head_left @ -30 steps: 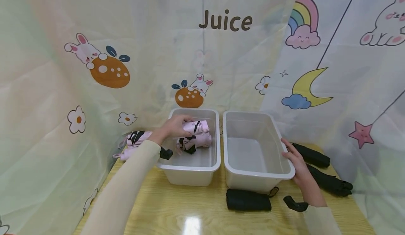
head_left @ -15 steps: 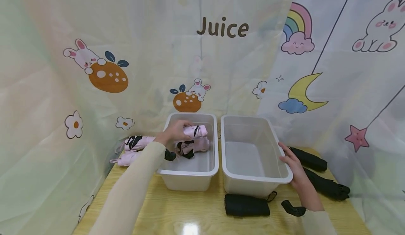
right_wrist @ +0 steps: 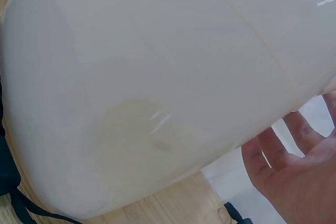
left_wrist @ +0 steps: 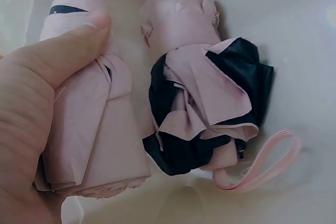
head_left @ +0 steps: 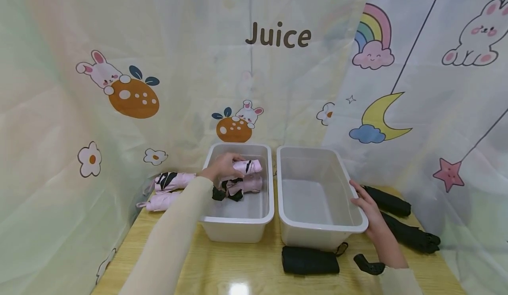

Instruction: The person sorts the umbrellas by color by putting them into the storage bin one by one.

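Note:
In the head view my left hand point(head_left: 224, 167) is inside the left white plastic bin point(head_left: 238, 220), gripping a rolled pink folding umbrella point(head_left: 248, 167). The left wrist view shows my thumb laid across that umbrella point(left_wrist: 105, 129). Beside it on the bin's floor lies a second pink folding umbrella point(left_wrist: 181, 24), loosely folded, with black lining showing and a pink wrist loop. My right hand point(head_left: 371, 209) holds the right-hand rim of the right white bin point(head_left: 321, 229), with digits over the edge. From the right wrist, its fingers point(right_wrist: 268, 150) appear at the bin's outer wall.
Two pink umbrellas point(head_left: 160, 201) lie left of the left bin. A black folded umbrella point(head_left: 309, 260) is in front of the right bin, and two more black ones point(head_left: 410, 233) lie to its right. A printed curtain point(head_left: 190, 87) encloses the wooden table point(head_left: 222, 268).
The head view has tilted slightly, so everything sits lower in it. My left hand has shifted a little to the right with the pink umbrella. The right hand stays at the rim.

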### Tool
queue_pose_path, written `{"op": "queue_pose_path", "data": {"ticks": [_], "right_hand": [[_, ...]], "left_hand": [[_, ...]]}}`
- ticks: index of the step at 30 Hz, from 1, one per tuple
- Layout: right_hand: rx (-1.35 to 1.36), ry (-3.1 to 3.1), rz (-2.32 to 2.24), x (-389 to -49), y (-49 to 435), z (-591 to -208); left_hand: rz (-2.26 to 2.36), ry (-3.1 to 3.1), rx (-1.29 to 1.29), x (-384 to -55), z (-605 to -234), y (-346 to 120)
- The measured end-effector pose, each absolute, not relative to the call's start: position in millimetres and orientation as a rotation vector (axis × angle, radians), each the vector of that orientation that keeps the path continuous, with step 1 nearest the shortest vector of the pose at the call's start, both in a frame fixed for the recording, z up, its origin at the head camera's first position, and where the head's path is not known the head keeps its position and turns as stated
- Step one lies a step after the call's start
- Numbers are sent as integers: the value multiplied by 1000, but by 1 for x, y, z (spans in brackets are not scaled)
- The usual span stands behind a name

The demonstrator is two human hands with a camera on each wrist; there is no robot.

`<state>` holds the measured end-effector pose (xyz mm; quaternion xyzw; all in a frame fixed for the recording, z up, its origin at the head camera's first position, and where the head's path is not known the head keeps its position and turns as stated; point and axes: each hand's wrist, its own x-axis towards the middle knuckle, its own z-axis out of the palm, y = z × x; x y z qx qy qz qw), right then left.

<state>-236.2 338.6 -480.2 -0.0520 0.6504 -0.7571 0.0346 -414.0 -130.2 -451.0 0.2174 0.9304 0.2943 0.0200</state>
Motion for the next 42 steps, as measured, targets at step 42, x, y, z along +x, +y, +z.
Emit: {"op": "queue_pose_path", "data": {"ticks": [42], "right_hand": [[-216, 1979, -2356, -234, 338, -480]], "left_hand": [[1195, 2685, 674, -410, -422, -132]]}}
